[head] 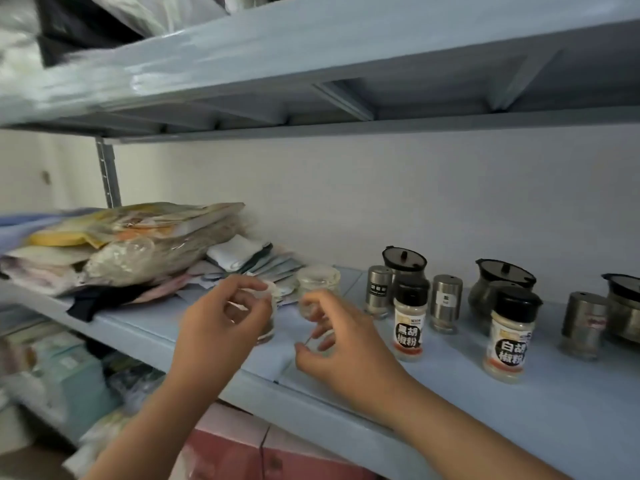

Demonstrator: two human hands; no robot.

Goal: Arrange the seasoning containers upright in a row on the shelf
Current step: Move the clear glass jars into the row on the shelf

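On the pale blue shelf (450, 393), my left hand (221, 327) grips a small clear jar (267, 332) with a white lid and dark contents at its bottom. Just to its right, my right hand (339, 348) closes its fingers around the lower part of a clear glass jar (318, 280), which stands upright. Further right stand two pepper bottles with black caps (410, 320) (510, 336), three steel shakers (379, 289) (446, 303) (583, 323) and three dark-lidded glass cruets (403, 263) (498, 282) (623, 306), all upright.
A pile of plastic food bags and packets (138, 244) fills the shelf's left part. The upper shelf (311, 64) hangs low overhead. A white wall backs the shelf. Blurred packets sit on the lower level at left.
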